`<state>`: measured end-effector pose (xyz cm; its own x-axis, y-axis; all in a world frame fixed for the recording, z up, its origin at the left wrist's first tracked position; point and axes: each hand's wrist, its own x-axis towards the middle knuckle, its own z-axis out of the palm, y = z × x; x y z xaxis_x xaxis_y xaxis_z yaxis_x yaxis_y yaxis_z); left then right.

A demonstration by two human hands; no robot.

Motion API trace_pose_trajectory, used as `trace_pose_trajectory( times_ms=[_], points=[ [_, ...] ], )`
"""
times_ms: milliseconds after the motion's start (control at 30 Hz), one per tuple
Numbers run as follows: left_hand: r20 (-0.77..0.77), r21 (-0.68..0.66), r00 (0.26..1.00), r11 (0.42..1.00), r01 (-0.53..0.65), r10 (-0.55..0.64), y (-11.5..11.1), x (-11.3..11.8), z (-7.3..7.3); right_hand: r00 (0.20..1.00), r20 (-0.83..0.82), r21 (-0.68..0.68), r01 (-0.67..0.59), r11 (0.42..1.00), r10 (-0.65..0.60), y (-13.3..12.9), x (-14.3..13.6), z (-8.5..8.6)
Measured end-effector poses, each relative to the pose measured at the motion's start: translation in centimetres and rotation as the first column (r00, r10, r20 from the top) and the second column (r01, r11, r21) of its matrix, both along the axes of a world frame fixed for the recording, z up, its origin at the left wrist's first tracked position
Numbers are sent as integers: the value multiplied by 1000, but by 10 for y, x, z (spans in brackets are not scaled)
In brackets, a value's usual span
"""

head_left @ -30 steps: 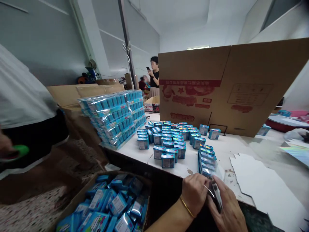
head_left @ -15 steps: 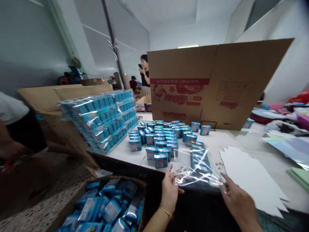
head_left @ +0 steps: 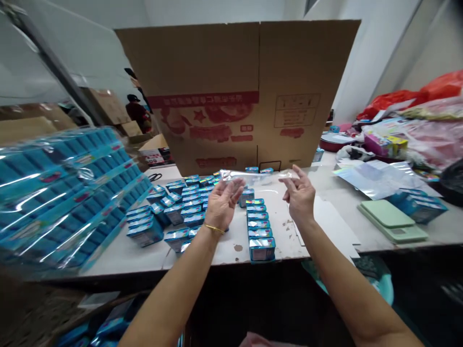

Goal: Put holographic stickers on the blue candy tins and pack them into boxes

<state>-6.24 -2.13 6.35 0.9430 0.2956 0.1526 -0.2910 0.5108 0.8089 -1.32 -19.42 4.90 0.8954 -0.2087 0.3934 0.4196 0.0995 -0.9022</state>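
Note:
My left hand (head_left: 222, 202) and my right hand (head_left: 299, 195) are raised above the table, each pinching one end of a clear plastic bag (head_left: 258, 177) stretched flat between them. Below the bag, a straight row of small blue boxes (head_left: 259, 226) runs toward the table's front edge. To the left of that row, more small blue boxes (head_left: 181, 202) stand loosely grouped on the white table (head_left: 152, 253). A gold bracelet circles my left wrist.
A large brown carton (head_left: 238, 91) stands behind the boxes. Shrink-wrapped stacks of blue boxes (head_left: 61, 193) fill the left. A green scale (head_left: 392, 219), foil sheets and red bags lie at right. A carton of blue boxes (head_left: 104, 327) sits on the floor. A person (head_left: 135, 108) stands far back.
My hands lifted the clear bag from near the table's edge up and forward over the boxes, spreading it. The view swung right; the nearby person at left dropped out of sight.

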Motion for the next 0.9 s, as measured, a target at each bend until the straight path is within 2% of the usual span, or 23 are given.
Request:
trace_pose_trajectory(
  times_ms=[67, 133, 200, 267, 367, 500, 567, 633, 733, 767, 833, 900],
  points=[
    [102, 57, 994, 998, 29, -34, 0, 14, -1, 999, 48, 23, -10, 1000, 9, 1, 19, 5],
    [93, 76, 995, 996, 36, -43, 3, 34, -19, 997, -13, 56, -74, 996, 75, 6, 44, -10],
    [2, 54, 1000, 999, -3, 3, 8, 60, -49, 971, -173, 119, -146, 982, 165, 14, 71, -40],
    [-122, 17, 991, 998, -55, 57, 12, 86, -83, 902, -361, 194, -175, 965, 237, 23, 97, -74],
    [-244, -18, 964, 993, -119, 111, 15, 113, -129, 809, -497, 265, -203, 943, 314, 34, 124, -118],
    [-345, 11, 923, 984, -178, 171, 10, 125, -170, 795, -508, 266, -221, 938, 331, 34, 140, -154],
    [-376, 133, 905, 978, -160, 199, 6, 127, -184, 802, -507, 241, -220, 945, 316, 30, 142, -167],
    [-374, 338, 888, 931, -139, 269, 4, 128, -193, 816, -505, 154, -235, 960, 281, 25, 139, -177],
    [-313, 575, 862, 802, -163, 399, 1, 126, -199, 892, -425, -186, -256, 949, 158, 24, 125, -190],
    [-297, 608, 849, 772, -184, 436, 0, 125, -199, 920, -379, -311, -224, 924, 96, 26, 118, -193],
    [-304, 629, 827, 752, -198, 473, -2, 122, -201, 951, -306, -484, -128, 865, -30, 30, 104, -197],
    [-355, 612, 810, 771, -176, 467, -4, 114, -203, 947, -298, -538, -64, 841, -119, 35, 89, -198]
  ],
)
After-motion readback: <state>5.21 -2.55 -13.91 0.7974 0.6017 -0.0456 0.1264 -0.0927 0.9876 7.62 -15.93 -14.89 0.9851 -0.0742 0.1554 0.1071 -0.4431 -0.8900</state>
